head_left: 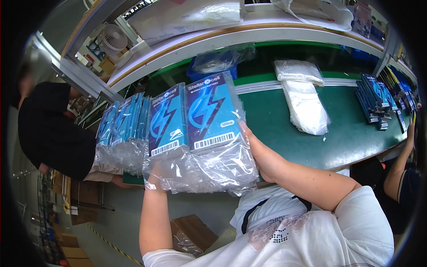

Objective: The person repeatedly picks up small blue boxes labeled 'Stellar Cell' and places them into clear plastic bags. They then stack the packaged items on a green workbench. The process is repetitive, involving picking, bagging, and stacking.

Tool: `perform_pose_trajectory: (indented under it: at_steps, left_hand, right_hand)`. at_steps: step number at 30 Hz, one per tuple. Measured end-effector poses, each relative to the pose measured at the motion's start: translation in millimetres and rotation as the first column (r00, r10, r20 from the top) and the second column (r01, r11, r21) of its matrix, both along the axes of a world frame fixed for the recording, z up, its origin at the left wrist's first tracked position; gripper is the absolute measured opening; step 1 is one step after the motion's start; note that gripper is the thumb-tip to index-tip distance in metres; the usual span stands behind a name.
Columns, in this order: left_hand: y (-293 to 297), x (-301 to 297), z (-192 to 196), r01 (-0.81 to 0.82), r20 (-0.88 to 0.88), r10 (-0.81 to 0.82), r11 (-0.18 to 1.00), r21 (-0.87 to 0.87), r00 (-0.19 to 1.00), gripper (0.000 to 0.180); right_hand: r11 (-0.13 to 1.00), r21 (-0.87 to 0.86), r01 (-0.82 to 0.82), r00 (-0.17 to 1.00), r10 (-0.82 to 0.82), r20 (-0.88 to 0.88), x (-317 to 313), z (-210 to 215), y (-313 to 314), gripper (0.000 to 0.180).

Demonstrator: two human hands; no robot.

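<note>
I hold a fanned row of flat blue packs (209,111) between both hands, above the near edge of a green table (347,138). Each pack bears a lightning-bolt design and sits in a clear plastic bag. My right hand (251,139) presses against the right end of the row, thumb along the front pack's side. My left hand (154,174) supports the row from below and is mostly hidden behind the loose bag ends (209,171). More bagged packs (122,127) extend to the left, edge-on.
Two piles of empty clear bags (306,109) lie on the table. Stacks of blue packs (374,100) stand at its right end. A person in black (49,129) is at left, another person's arm (400,169) at right. A cardboard box (192,233) sits on the floor, and a fan (112,39) stands at the upper left.
</note>
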State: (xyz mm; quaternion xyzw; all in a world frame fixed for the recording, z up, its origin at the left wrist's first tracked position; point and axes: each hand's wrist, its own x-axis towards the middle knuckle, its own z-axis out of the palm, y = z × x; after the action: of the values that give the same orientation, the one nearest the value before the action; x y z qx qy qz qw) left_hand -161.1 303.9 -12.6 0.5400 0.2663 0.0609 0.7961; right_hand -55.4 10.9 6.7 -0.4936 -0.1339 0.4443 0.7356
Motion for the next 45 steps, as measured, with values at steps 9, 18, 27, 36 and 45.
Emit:
perform_pose_trajectory:
  at_steps: [9,18,27,36,45]
  left_hand:
    - [14.8,3.8,5.7,-0.022,0.006,0.022,1.0,0.018,1.0,0.053]
    - [26.8,26.9,10.0,-0.034,0.017,0.034,0.999,0.034,0.999,0.053]
    - [21.2,28.5,16.6,-0.079,0.06,0.077,0.996,0.031,0.995,0.052]
    - [-9.3,56.1,60.2,-0.07,0.361,0.065,0.998,0.003,0.93,0.051]
    - [-31.9,81.3,83.6,0.008,0.494,-0.003,1.0,-0.008,0.869,0.051]
  right_hand:
    - [0.992,0.125,0.019,1.0,-0.018,-0.005,22.7,3.3,24.9,0.127]
    - [0.991,0.132,0.014,1.0,-0.016,0.012,50.5,2.6,48.2,0.127]
    - [0.998,0.048,0.048,0.992,-0.053,0.118,52.2,15.8,25.8,0.114]
    - [0.905,0.105,0.413,0.699,-0.389,0.6,60.5,29.8,31.7,0.092]
    - [0.892,0.243,0.382,0.561,-0.432,0.706,64.0,43.5,61.6,0.077]
